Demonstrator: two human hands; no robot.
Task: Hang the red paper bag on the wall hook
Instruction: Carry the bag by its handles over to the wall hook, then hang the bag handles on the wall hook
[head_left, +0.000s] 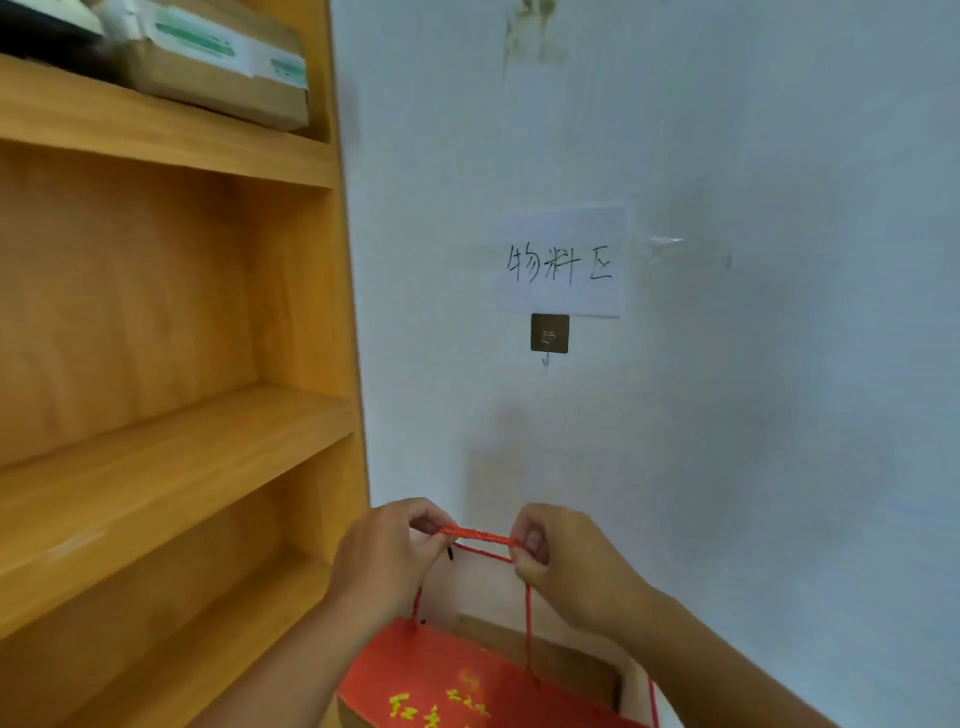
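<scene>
Red paper bag (457, 680), yellow-lettered, hung below the wall hook (549, 335); left hand (387, 558) and right hand (563, 564) pinched its cord handles (480, 536) beneath the note (563, 260) reading "物料区".

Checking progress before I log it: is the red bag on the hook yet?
Not yet. Both hands, left hand and right hand, hold the red bag by its cord below the empty hook.

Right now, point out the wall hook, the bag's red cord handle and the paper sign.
wall hook (549, 333): head view, on its square metal plate.
red cord handle (478, 535): head view, on the stretch between both hands.
paper sign (561, 260): head view, on its handwritten middle.
</scene>
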